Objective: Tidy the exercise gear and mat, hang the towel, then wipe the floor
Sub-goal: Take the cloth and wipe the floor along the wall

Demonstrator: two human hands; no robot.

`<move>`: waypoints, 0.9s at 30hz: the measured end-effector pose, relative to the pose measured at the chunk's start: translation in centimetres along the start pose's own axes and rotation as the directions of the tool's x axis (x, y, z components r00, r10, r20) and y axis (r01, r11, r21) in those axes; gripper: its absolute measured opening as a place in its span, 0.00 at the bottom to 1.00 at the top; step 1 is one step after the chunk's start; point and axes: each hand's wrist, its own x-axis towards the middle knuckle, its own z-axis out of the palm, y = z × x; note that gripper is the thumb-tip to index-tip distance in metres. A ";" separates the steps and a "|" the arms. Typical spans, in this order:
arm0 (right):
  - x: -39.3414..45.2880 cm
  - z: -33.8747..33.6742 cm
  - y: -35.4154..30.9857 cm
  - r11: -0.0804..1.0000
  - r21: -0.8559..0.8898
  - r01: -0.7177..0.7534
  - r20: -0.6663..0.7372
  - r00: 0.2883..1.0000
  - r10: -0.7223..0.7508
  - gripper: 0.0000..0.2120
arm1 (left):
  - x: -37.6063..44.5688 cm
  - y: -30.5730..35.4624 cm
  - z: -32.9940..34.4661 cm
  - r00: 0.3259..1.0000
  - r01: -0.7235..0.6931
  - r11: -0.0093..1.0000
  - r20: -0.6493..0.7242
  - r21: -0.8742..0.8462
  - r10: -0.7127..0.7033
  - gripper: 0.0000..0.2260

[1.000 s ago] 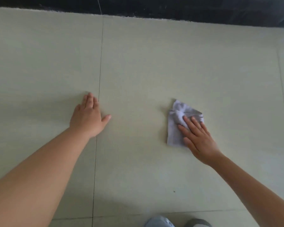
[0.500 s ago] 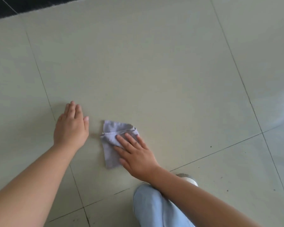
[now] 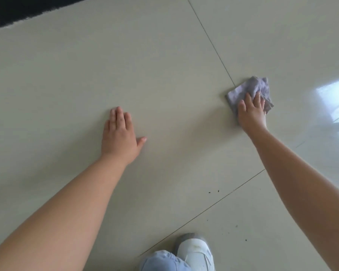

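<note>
Your right hand (image 3: 251, 112) lies flat on the small crumpled grey-lilac cloth (image 3: 251, 89), fingers straight and close together, pressing it against the pale glossy tiled floor (image 3: 164, 65); nothing is pinched or curled round it. The cloth sits far out to your right, just beside a dark grout line (image 3: 211, 44) and near the bright window reflection on the tile. Your left hand (image 3: 121, 137) is spread palm-down on bare tile well apart from the cloth, thumb out, and looks to be propping your weight. Judge the cloth as light, soft and limp: it has no stiffness of its own, so it will bunch and fold wherever your palm does not cover it, and its far edge already stands up in wrinkles beyond your fingertips. On a tile this shiny it should slide easily, which also means it can slip out from under a loose palm. Keep the flat of the hand over its middle and bear down evenly as you sweep; if you need to lift or refold it, take it by a gathered handful at the centre rather than a corner, which would only let it dangle. A few dark specks (image 3: 213, 191) lie on the tile nearer your white and grey shoe (image 3: 196, 251), probably unwiped ground.
</note>
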 end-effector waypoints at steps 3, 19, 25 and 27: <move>-1.7 2.9 -3.1 0.995 -0.026 0.093 -0.040 0.995 -0.094 0.24 | 0.0 0.1 -0.6 0.997 0.015 0.999 0.072 0.043 -0.018 0.35; -2.7 1.2 -3.9 0.977 -0.118 0.179 0.137 0.977 -0.162 0.26 | 0.0 1.0 -7.1 0.983 -0.050 0.993 0.180 0.110 0.029 0.29; -2.7 -0.4 -3.5 0.949 -0.210 0.234 0.267 0.948 -0.175 0.26 | 2.8 2.6 -3.5 0.985 -0.066 0.993 0.163 0.093 0.050 0.39; -3.4 -1.1 -3.2 0.902 -0.318 0.292 0.372 0.913 -0.165 0.27 | 2.8 2.9 -3.1 0.993 -0.035 0.996 0.112 0.085 0.025 0.41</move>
